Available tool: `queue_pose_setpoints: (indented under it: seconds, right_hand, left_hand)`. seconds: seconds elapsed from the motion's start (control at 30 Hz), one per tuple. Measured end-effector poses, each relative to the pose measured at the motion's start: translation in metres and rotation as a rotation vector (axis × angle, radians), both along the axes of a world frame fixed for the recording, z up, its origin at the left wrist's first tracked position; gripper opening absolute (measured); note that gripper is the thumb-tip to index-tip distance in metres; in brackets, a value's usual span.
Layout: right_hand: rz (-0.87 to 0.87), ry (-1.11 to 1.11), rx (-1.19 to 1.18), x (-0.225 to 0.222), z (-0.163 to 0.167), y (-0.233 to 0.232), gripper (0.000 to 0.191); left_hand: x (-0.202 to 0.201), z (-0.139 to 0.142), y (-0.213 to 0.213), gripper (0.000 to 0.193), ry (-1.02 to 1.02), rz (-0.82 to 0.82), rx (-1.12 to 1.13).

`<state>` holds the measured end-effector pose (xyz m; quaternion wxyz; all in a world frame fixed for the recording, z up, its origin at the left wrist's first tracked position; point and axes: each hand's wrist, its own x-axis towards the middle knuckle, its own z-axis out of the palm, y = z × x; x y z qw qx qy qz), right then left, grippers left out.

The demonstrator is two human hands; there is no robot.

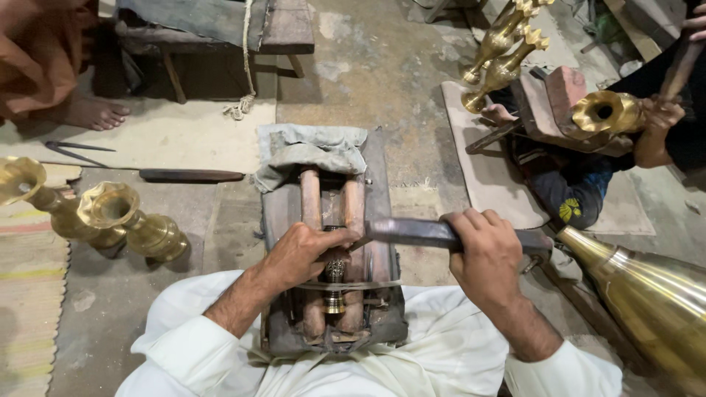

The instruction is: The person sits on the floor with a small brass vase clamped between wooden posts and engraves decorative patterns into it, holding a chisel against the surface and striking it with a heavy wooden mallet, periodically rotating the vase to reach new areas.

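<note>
A small brass piece [334, 288] lies between two worn wooden rollers [310, 206] on a dark wooden block [279, 213] in front of me. My left hand [298, 254] grips the upper part of that piece and holds it down on the rollers. My right hand [485, 254] is closed around the handle end of a long flat metal file [408, 231], whose tip reaches across to the piece beside my left fingers. A grey cloth [312, 151] is bunched at the block's far end. White sleeves cover both my forearms.
Two brass vases [110, 217] lie at left beside a striped mat [29, 294]. A large polished brass vessel [647, 294] lies at right. Another person [662, 117] at upper right holds a brass piece; more brass stands [504, 51] lean there. A bare foot [92, 112] and low bench [213, 29] sit behind.
</note>
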<state>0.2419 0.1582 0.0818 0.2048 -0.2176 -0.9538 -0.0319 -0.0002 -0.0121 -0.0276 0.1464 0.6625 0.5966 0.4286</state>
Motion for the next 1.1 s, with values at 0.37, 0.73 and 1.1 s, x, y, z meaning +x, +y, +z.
queue_pose_setpoints:
  seconds: [0.37,0.73,1.1]
  right_hand:
    - [0.003,0.096,-0.177,0.003,0.012,-0.008,0.045]
    - [-0.188,0.197,-0.333,0.011,-0.021,0.001,0.041]
    - [-0.089,0.124,-0.202,0.008,-0.015,0.004,0.041]
  left_hand:
    - [-0.001,0.002,0.000,0.037,-0.032,-0.002,0.031]
    - [0.002,0.015,0.010,0.038,-0.040,0.012,-0.052]
    - [0.003,0.019,0.013,0.039,0.015,0.018,-0.126]
